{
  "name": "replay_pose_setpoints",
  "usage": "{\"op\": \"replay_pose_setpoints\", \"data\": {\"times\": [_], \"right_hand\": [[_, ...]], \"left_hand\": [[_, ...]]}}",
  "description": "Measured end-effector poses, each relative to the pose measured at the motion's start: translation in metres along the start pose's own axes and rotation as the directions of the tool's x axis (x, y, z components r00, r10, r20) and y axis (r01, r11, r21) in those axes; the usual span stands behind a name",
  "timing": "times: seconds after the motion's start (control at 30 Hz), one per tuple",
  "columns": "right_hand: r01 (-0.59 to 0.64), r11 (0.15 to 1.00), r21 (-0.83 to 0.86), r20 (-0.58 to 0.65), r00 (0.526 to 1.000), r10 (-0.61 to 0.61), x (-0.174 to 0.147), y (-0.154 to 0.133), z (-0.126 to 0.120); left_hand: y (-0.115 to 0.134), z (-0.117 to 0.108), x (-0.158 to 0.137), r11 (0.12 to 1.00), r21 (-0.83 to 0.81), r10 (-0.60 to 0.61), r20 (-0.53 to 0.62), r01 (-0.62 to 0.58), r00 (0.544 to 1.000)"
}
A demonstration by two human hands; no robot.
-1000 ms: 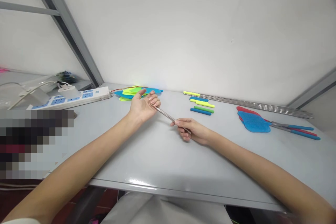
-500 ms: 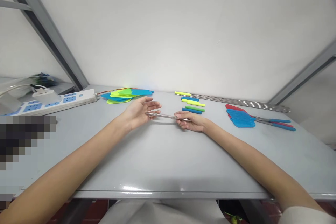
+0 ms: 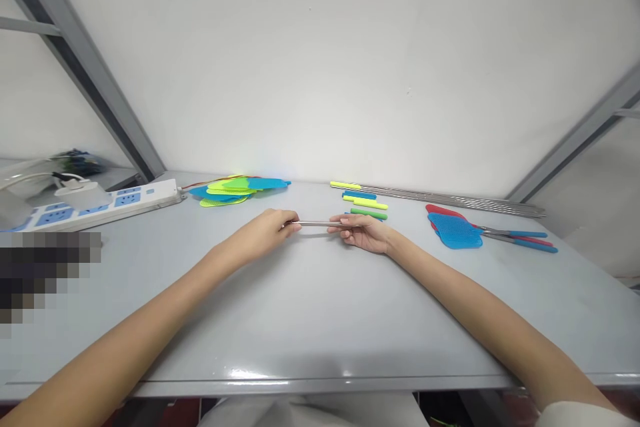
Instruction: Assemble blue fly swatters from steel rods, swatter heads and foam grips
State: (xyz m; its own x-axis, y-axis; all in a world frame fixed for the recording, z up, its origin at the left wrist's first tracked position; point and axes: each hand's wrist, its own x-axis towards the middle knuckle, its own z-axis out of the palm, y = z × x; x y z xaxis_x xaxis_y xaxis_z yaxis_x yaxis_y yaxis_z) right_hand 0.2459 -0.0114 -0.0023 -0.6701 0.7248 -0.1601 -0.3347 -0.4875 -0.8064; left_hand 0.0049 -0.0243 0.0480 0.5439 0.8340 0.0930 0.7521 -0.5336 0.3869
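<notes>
A thin metal rod (image 3: 316,223) lies level between my two hands, above the middle of the grey table. My left hand (image 3: 270,230) grips its left end between thumb and fingers. My right hand (image 3: 365,232) pinches the right part, with its lower fingers curled loosely beneath. Just behind my right hand lie several coloured plastic handle tubes: a yellow tube (image 3: 373,204), a green tube (image 3: 370,213) and blue ones partly hidden. Behind my left hand is a pile of yellow, green and blue fly swatter heads (image 3: 227,188).
Several long metal rods (image 3: 450,199) lie along the wall, one end in a yellow tube (image 3: 345,185). Whole fly swatters with blue and red heads, the blue swatter (image 3: 457,231) on top, rest at right. A white power strip (image 3: 145,195) lies on the grey table (image 3: 300,327) at left.
My left hand has turned from open, palm up, to closed around the rod's left end. The rod has come nearly level. My right hand keeps its hold. The whole view has shifted slightly.
</notes>
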Motion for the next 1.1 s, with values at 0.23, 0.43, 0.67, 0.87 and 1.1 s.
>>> {"op": "replay_pose_setpoints", "data": {"times": [0.23, 0.43, 0.67, 0.87, 1.1], "right_hand": [[-0.001, 0.984, -0.179, -0.072, 0.997, -0.012, -0.001, -0.004, -0.004], [0.009, 0.942, -0.336, -0.089, 0.995, -0.041, -0.003, -0.002, -0.003], [0.021, 0.909, -0.417, -0.071, 0.996, -0.056, -0.005, -0.002, -0.001], [0.019, 0.891, -0.454, -0.095, 0.993, -0.069, -0.004, 0.0, -0.002], [-0.006, 0.885, -0.465, -0.121, 0.991, -0.057, -0.004, -0.001, 0.002]], "left_hand": [[-0.004, -0.002, -0.003, 0.989, 0.118, 0.083, 0.026, -0.086, 0.996], [-0.003, 0.003, -0.004, 0.984, 0.166, 0.052, 0.1, -0.068, 0.994], [0.004, 0.011, -0.009, 0.976, 0.204, 0.037, 0.167, -0.072, 0.985], [0.005, 0.01, -0.009, 0.977, 0.203, 0.037, 0.159, -0.07, 0.987], [0.007, 0.018, -0.009, 0.981, 0.189, 0.008, 0.179, -0.043, 0.984]]}}
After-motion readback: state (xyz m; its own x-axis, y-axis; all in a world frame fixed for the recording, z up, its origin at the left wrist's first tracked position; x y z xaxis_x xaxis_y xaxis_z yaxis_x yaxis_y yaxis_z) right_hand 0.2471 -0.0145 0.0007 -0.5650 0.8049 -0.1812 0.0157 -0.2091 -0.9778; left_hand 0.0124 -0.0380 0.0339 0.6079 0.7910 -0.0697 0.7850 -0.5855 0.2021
